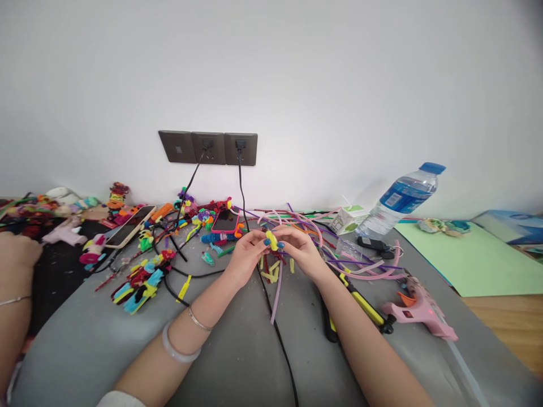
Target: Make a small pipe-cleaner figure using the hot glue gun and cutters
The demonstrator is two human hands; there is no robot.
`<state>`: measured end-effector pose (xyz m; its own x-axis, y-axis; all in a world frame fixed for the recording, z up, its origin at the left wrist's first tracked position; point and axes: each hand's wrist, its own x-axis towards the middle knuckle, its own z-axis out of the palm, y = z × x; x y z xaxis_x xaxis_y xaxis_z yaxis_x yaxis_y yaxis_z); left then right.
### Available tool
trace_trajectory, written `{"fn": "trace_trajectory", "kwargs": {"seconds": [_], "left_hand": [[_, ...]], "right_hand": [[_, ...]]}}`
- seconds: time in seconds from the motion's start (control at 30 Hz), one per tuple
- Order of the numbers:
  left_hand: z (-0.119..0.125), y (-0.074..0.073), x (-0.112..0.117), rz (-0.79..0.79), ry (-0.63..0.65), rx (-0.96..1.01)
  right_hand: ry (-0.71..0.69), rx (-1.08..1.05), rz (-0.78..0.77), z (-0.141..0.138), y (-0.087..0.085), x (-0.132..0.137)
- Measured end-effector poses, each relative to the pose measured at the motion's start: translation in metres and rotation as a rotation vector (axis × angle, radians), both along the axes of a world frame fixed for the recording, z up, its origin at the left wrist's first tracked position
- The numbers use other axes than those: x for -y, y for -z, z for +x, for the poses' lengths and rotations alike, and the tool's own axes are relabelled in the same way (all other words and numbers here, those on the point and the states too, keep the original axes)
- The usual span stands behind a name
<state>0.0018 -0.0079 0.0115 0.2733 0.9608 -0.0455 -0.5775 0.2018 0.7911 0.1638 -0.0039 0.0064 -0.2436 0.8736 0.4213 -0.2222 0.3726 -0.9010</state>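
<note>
Between my two hands, above the middle of the grey table, is a small yellow fuzzy piece of pipe cleaner (272, 239). My left hand (249, 253) pinches it from the left, thumb and fingers closed. From the other side my right hand (298, 249) grips it the same way. Just below lie several short pale yellow pipe cleaner pieces (272, 273) on the tabletop. A lilac pipe cleaner (277, 297) runs from under my hands toward me. Pink and purple pipe cleaners (305, 220) spread in a tangle behind my right hand.
A pink glue gun (419, 314), yellow-black pliers (365, 305) and a car key (375, 245) lie right. Behind them stand a tilted water bottle (399, 198) and a drink carton (348, 219). Colourful pipe cleaner figures (142, 280) and a phone (131, 226) lie left, near another person's hand (17, 260).
</note>
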Motion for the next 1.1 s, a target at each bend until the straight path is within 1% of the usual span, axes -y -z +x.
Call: {"fn": "trace_trajectory", "kwargs": {"seconds": [0.17,0.37,0.57,0.8,1.1], "left_hand": [[-0.0005,-0.0021,0.0006,0.008,0.045,0.024],[0.0011,-0.0067,0.0029,0.021,0.11,0.059],[0.002,-0.0048,0.0045,0.028,0.155,0.088],[0.0023,-0.0042,0.0052,-0.006,0.16,0.113],[0.001,-0.0071,0.0061,-0.028,0.201,0.102]], "right_hand": [[0.003,0.034,-0.005,0.0015,-0.0023,0.0016],[-0.05,0.043,0.002,0.0015,-0.0071,0.0036],[-0.056,0.034,-0.01,-0.0012,-0.0066,0.0048],[-0.098,-0.028,-0.038,-0.0025,-0.0053,0.0056],[-0.109,-0.029,-0.055,-0.003,-0.005,0.006]]}}
